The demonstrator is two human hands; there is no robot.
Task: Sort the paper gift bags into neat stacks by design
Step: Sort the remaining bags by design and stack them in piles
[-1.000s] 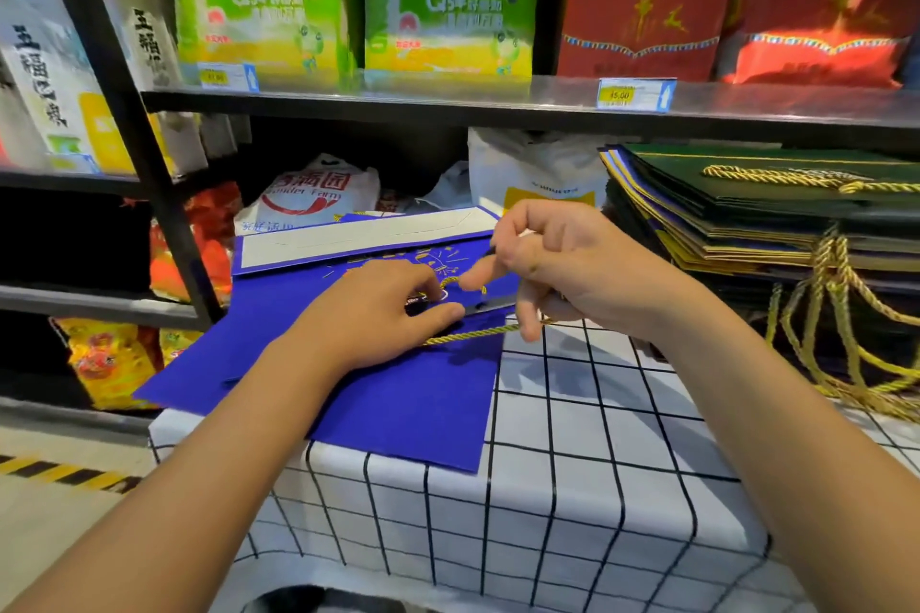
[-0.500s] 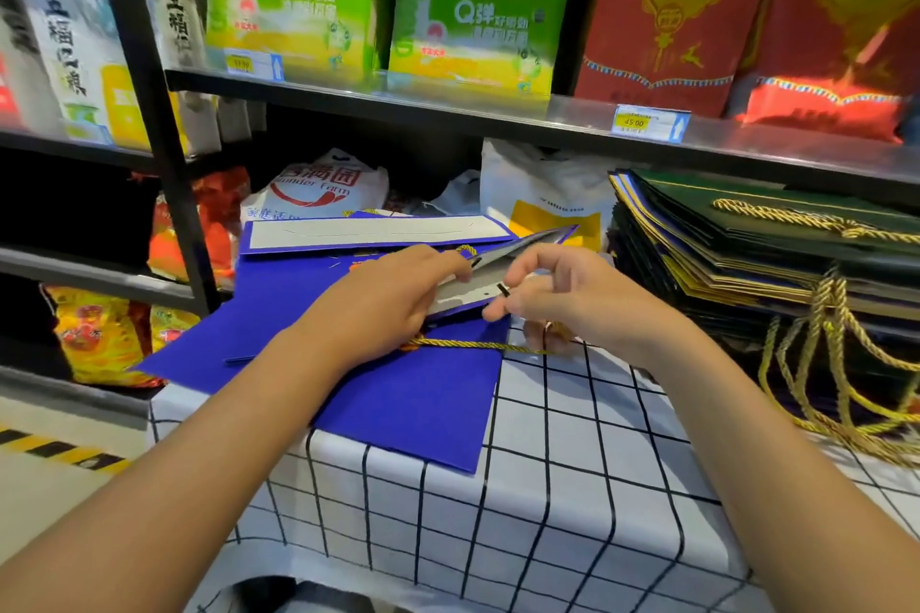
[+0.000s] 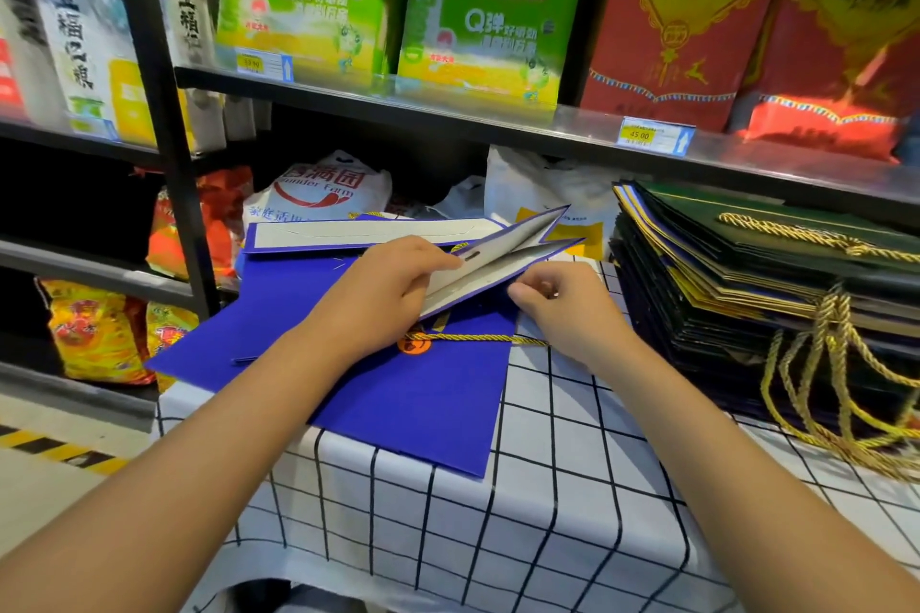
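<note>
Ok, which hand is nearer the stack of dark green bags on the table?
Right. The right hand sits on the checked tablecloth just left of the stack of dark green bags, apart from it. The left hand is further left, on the blue bag.

"45 00" on price tag (image 3: 653,137)

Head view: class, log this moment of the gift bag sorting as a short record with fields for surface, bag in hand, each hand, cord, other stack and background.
surface: table with white grid cloth
bag in hand: blue gift bag, lying flat, its mouth spread open
left hand: fingers inside the bag's mouth, lifting the upper edge
right hand: curled, grip on the gold cord handle
cord: drawn taut across the blue bag
other stack: dark green gift bags piled on the right, gold cords hanging off
background: shelves of rice bags
</note>
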